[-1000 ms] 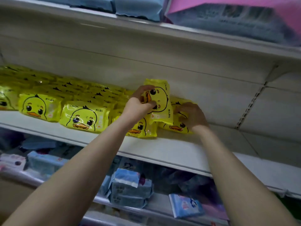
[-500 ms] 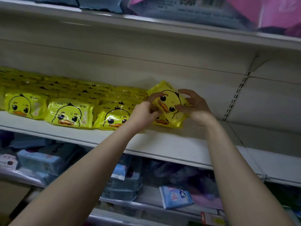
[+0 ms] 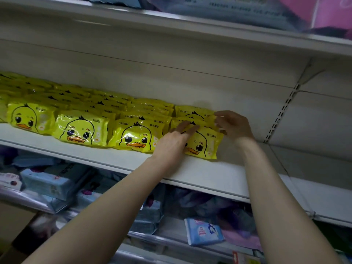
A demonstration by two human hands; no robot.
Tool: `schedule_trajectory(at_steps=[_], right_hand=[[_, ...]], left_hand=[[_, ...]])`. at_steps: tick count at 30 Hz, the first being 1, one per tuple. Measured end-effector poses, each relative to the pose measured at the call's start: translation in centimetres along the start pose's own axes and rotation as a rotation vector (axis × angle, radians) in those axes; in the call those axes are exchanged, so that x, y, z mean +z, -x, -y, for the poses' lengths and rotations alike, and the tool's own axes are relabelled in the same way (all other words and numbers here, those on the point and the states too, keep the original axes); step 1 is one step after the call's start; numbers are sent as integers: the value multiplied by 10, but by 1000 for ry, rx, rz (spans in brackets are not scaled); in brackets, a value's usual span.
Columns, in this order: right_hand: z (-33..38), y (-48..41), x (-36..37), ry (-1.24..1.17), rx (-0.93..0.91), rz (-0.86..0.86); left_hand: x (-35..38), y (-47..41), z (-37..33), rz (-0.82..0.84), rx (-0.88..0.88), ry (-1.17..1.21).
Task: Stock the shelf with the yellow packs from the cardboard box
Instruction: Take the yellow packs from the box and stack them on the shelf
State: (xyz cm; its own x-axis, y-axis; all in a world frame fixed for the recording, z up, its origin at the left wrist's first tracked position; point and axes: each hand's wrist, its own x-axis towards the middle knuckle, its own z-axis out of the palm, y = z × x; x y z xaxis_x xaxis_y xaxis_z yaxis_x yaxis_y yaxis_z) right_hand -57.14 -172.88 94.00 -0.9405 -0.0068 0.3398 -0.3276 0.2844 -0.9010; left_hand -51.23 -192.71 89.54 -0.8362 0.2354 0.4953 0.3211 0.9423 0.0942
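Yellow duck-face packs [image 3: 80, 130] stand in several rows along the white shelf [image 3: 200, 174]. The rightmost front pack [image 3: 203, 143] leans upright at the end of the row, with more packs [image 3: 192, 111] lined up behind it. My left hand [image 3: 171, 143] lies with flat fingers on the top left of that front pack. My right hand [image 3: 234, 124] pinches the right edge of the pack just behind it between fingers and thumb. The cardboard box is out of view.
Bare shelf board [image 3: 251, 161] runs right of the last pack up to a slotted upright [image 3: 282, 113]. The shelf above [image 3: 190, 18] carries blue and pink packages. Blue packs [image 3: 203, 231] fill the shelves below.
The pack that both hands held tilted in the air now stands on the shelf at the right end of the row. My left hand has flattened onto the front pack.
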Motion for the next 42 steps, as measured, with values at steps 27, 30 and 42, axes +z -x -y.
schedule_trajectory(at_steps=[27,30,42], right_hand=[[-41,-42,11,-335,319,93],[-43,-41,6,-380,301,69],[-22,-26,6,257,44,-249]], left_hand=[[15,-12,2,-47,-5,-51],[23,-19,4,-83,-45,-31],[19,-21,-5,-43,-108,-63]])
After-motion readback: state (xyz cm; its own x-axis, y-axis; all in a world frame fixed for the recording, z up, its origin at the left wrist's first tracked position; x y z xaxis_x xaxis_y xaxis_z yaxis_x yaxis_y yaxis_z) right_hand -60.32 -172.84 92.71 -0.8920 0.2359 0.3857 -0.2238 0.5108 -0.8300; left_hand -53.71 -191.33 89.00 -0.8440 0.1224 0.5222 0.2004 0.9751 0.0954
